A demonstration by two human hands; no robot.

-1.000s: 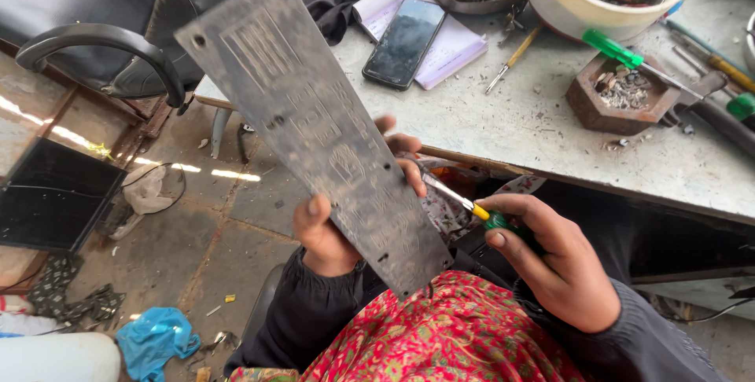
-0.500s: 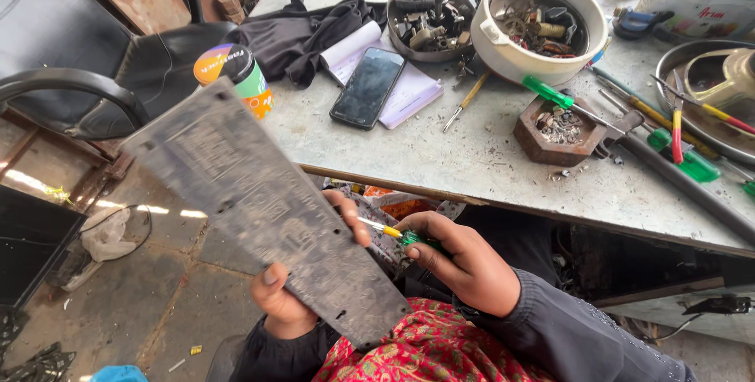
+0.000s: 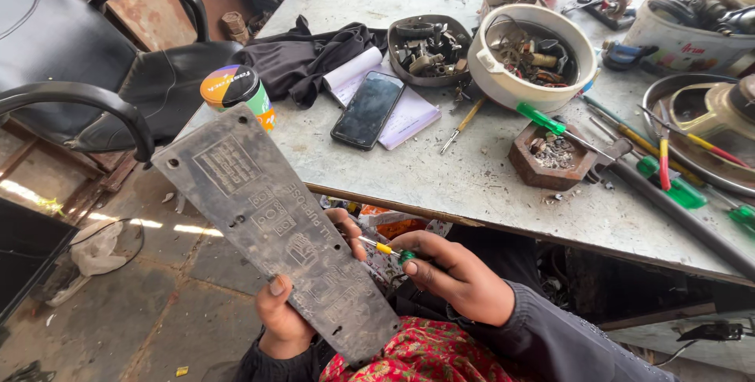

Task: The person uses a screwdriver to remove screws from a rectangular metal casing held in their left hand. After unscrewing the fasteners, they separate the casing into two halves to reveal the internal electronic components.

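Below the desk [image 3: 472,185] edge, left hand [image 3: 285,321] grips a grey plate [image 3: 271,229]; right hand [image 3: 456,276] clasps a small screwdriver [image 3: 387,250] against its edge, apparently mid-prying; steadiness needed.

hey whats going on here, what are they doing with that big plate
A seated person holds a long, dark grey panel tilted over their lap, left hand gripping its lower edge. The right hand holds a small green-handled screwdriver with its tip against the panel's right edge. Beside them, the workbench carries a phone on a notepad, a white bowl of parts and more screwdrivers.
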